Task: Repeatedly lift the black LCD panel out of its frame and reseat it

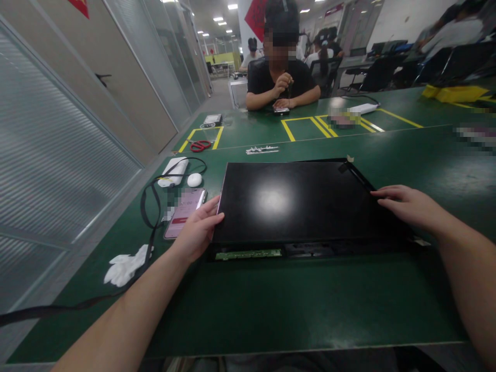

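Observation:
A dark, glossy display panel lies over a black frame, shifted to the left so that part of the frame shows at the upper right. Along the near edge is a thin green circuit board strip. My left hand grips the panel's left edge, thumb on top and fingers at the side. At the right edge of the frame, my right hand is closed, fingertips on the rim. Small pale tabs stick out at the frame's right corners. What lies beneath the panel is hidden.
A phone, a white earbud case, a white power bank, a black strap and crumpled tissue lie at left. Red-handled scissors and small white strips are farther back. A person sits opposite.

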### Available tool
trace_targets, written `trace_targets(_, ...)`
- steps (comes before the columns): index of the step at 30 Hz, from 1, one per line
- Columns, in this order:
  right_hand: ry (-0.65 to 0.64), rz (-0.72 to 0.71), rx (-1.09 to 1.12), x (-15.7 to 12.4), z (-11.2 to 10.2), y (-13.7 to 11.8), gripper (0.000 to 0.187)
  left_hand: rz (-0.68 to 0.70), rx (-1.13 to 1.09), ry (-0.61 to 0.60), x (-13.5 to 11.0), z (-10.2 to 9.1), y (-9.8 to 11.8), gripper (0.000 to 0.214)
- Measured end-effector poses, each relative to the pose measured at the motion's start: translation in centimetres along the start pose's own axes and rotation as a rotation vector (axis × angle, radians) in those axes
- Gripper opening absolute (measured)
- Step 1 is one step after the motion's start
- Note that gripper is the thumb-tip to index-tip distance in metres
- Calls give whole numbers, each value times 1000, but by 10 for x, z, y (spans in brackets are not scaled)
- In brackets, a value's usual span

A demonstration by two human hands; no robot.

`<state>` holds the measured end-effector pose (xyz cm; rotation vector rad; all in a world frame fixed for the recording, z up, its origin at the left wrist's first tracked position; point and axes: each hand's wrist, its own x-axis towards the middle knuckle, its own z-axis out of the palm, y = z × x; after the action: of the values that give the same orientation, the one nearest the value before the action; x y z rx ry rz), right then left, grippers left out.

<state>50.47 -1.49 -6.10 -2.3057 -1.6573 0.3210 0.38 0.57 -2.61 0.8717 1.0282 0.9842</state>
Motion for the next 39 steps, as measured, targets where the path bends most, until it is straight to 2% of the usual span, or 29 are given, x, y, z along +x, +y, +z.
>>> trace_targets(10, 25, -12, 22, -1, 3, 1, 37, 8, -6, -4, 0, 1, 1, 67)
trace_targets(13, 35, -47, 23, -1, 3, 3, 35, 7, -4, 8, 0, 2, 1, 65)
trace_targets(25, 11, -26, 2, -4, 0, -3, 37, 5, 12, 70, 2, 2, 1, 62)
trace_targets(34, 24, -13, 32, -3, 4, 2, 38, 20, 11, 102, 0, 3, 0, 61)
trace_targets(39, 33, -25, 18, -3, 4, 2, 37, 25, 22, 113, 0, 2, -2, 53)
